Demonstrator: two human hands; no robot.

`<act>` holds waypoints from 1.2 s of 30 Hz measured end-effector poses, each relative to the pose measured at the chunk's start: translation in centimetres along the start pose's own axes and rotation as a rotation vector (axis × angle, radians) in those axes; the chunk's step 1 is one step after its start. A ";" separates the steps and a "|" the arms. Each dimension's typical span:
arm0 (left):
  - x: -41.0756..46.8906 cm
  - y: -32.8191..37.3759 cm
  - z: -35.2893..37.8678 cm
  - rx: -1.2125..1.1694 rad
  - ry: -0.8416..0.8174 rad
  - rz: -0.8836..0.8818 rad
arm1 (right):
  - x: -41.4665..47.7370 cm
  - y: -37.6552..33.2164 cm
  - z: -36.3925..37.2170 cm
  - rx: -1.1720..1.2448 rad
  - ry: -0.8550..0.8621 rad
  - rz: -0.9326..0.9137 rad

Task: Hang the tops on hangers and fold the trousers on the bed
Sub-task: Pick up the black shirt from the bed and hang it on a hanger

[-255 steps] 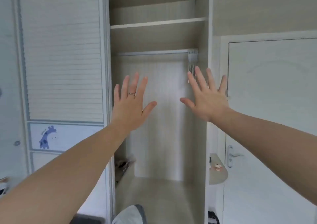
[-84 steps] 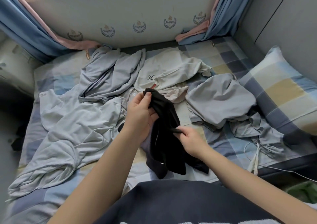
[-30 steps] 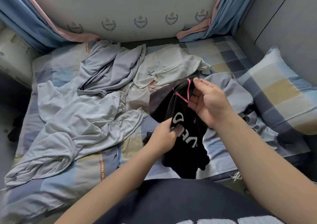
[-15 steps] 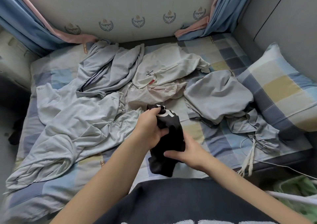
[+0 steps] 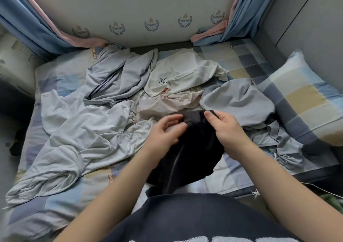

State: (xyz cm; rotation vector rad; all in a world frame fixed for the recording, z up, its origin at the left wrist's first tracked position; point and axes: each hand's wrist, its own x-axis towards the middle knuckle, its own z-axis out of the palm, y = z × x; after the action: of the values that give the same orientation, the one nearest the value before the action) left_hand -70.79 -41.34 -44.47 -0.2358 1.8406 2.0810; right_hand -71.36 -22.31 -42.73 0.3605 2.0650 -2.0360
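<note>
Person's top (image 5: 194,217): dark fabric with white lettering, at the near edge of the view.
Left hand (image 5: 162,133): reaches forward to the upper left edge of the black garment (image 5: 193,152). Its fingers (image 5: 178,117) are curled and blurred beside the cloth; whether they grip it cannot be told.
Right hand (image 5: 225,128): its fingers (image 5: 209,115) are curled and pinch the top edge of the black garment.
Black garment: bunched between the two hands, its lower part draped over the near edge of the bed (image 5: 55,204).
Bed: covered by a sheet checked in blue, grey and pale yellow, strewn with unfolded clothes.
Pale grey garment (image 5: 74,134): large, spread crumpled across the left of the bed.
Drawstring garment (image 5: 280,145): grey, crumpled on the right, just beyond the right forearm.
Grey bundle (image 5: 235,100): rounded heap just behind the right hand.
Beige garment (image 5: 170,103): lies just beyond the hands.
Cream top (image 5: 185,74): small dark print and a red tag, farther back at centre.
Striped grey garment (image 5: 115,78): dark stripes, behind the pale grey one.
Pillow (image 5: 306,97): checked, at the right.
Curtains (image 5: 27,23): blue and pink, hanging at both far corners.
Wall panel (image 5: 152,4): pale, with a row of crests reading "Voyager".
</note>
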 end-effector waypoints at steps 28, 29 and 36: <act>0.1 5.8 1.1 0.220 -0.069 0.312 | -0.1 3.7 -1.1 -0.219 -0.240 -0.096; 0.1 5.9 0.8 0.223 -0.053 0.316 | -0.1 3.5 -1.6 -0.215 -0.255 -0.095; 1.8 5.6 -0.8 0.215 0.058 0.292 | -3.2 0.3 -3.5 -0.197 -0.093 -0.203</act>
State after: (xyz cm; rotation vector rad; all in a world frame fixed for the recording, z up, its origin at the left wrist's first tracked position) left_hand -74.60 -42.35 -40.05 0.0311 2.2283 2.0508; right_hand -68.21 -18.83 -41.91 0.0213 2.2994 -1.8888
